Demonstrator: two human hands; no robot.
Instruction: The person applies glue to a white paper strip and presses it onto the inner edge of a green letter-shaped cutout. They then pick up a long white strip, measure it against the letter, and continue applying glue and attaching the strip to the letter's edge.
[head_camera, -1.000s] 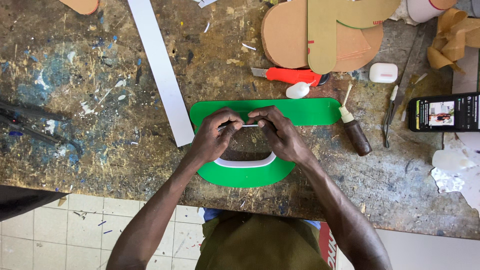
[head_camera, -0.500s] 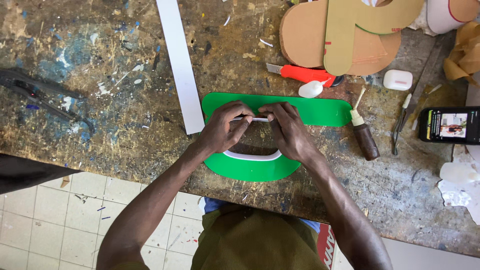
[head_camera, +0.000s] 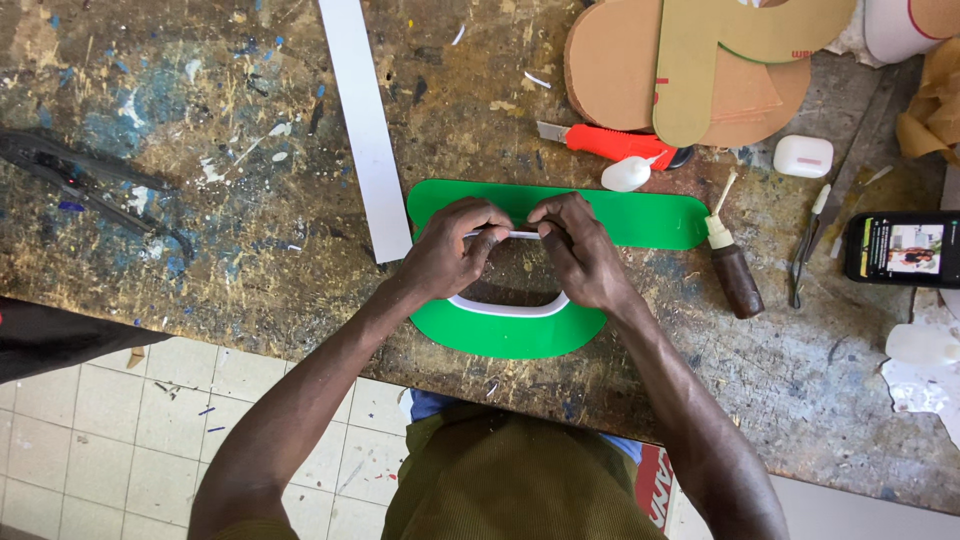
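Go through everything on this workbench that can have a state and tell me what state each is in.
Green cutout piece: flat on the bench, white trim along its inner edge.
Left hand: pinching the white strip.
Right hand: pinching the same strip.
Phone: screen lit.
Utility knife: lying flat, blade out.
Earbud case: closed.

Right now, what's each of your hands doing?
Left hand: closed, pinching the thin white strip on the green piece.
Right hand: closed, pinching the same strip.

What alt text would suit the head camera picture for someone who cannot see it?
Two bare hands, left hand and right hand, press a thin white strip onto a green visor-shaped piece on a paint-stained workbench. A red utility knife, cardboard shapes and a brown glue bottle lie nearby.
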